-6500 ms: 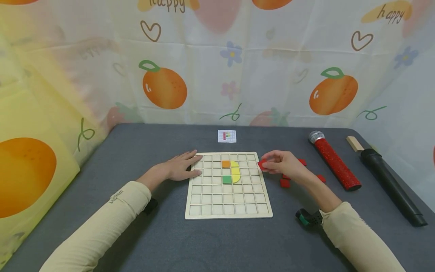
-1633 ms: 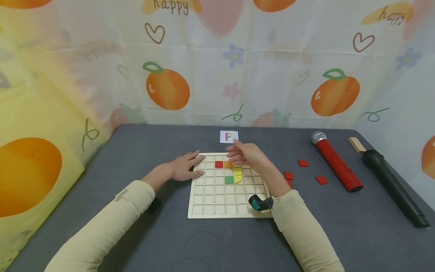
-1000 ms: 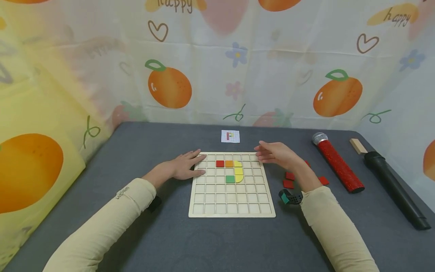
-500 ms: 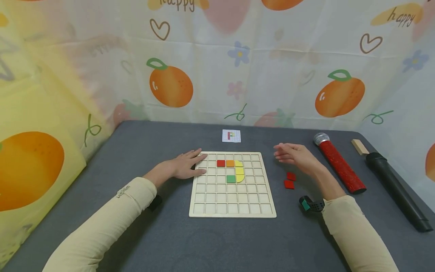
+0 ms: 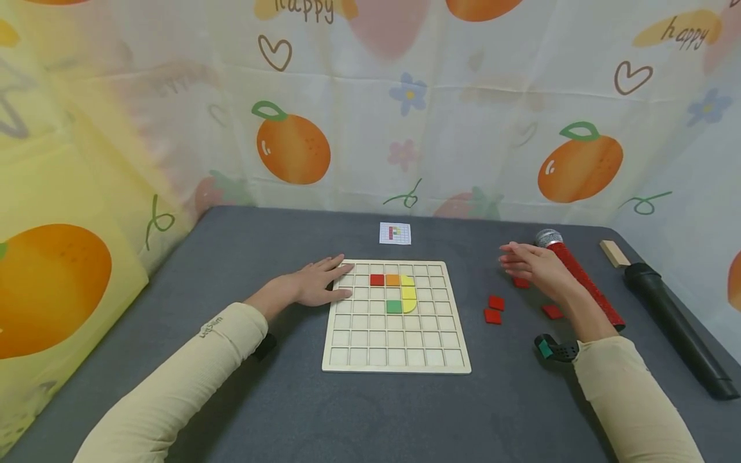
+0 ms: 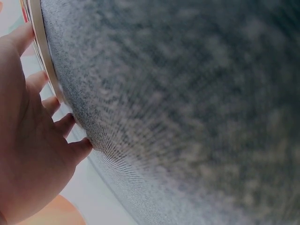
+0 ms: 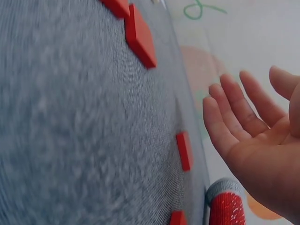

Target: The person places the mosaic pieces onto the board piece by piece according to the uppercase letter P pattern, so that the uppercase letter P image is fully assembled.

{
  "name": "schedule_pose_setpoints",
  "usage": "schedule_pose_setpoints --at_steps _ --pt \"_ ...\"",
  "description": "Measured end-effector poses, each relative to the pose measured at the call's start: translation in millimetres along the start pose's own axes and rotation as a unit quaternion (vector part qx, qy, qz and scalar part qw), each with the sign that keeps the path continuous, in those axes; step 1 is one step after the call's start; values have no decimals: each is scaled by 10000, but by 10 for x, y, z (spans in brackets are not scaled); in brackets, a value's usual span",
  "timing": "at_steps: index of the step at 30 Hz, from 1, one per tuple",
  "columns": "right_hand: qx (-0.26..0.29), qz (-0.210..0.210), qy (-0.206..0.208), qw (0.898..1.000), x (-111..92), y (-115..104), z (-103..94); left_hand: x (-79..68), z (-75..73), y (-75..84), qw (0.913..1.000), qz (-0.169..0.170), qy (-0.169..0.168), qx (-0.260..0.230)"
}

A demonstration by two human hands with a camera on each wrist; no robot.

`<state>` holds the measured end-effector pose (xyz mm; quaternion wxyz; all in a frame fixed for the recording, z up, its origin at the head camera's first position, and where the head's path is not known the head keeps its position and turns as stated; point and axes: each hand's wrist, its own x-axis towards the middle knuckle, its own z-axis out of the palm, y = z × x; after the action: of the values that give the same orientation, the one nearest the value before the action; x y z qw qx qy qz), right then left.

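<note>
My left hand rests with spread fingers on the left edge of a pale wooden grid board. In the board's upper cells lie a red square tile, an orange tile, yellow pieces with rounded ends, and a green tile. My right hand hovers to the right of the board with loosely bent fingers and nothing in them. Below it on the table are loose red tiles: two close together, one partly behind the hand and one near the wrist.
A small card with a printed coloured grid lies behind the board. At the right are a red glittery microphone, partly behind my right hand, a long black tube-shaped object and a wooden block. A patterned cloth hangs behind the grey table.
A red tile, earlier pinched in my right hand, now lies in the board left of the orange one. My right hand has moved off to the right, while my left stays at the edge.
</note>
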<state>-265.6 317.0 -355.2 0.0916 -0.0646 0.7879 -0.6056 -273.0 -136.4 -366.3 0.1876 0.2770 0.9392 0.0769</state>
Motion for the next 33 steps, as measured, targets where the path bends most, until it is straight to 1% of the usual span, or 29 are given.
schedule_pose_setpoints --at_steps 8,10,13,15,21,27,33 --pt "798 -125 231 9965 -50 108 -94 23 -2 16 10000 59 -21 -18" --pt "934 -149 319 9950 -60 123 -100 37 0 11 10000 58 -35 5" --pt "940 -189 428 9945 -66 125 -96 46 -3 3 10000 69 -39 23" --pt "780 -204 446 9957 -61 122 -89 38 -8 0 10000 65 -19 7" --pt "7 -181 477 9987 -31 141 -66 -3 -29 -8 10000 73 30 -52" --pt "-490 -175 390 9979 -7 203 -77 -9 -31 -7 10000 69 7 -17" --pt "-1062 -129 246 9940 -26 226 -125 32 -2 -36 10000 70 26 -10"
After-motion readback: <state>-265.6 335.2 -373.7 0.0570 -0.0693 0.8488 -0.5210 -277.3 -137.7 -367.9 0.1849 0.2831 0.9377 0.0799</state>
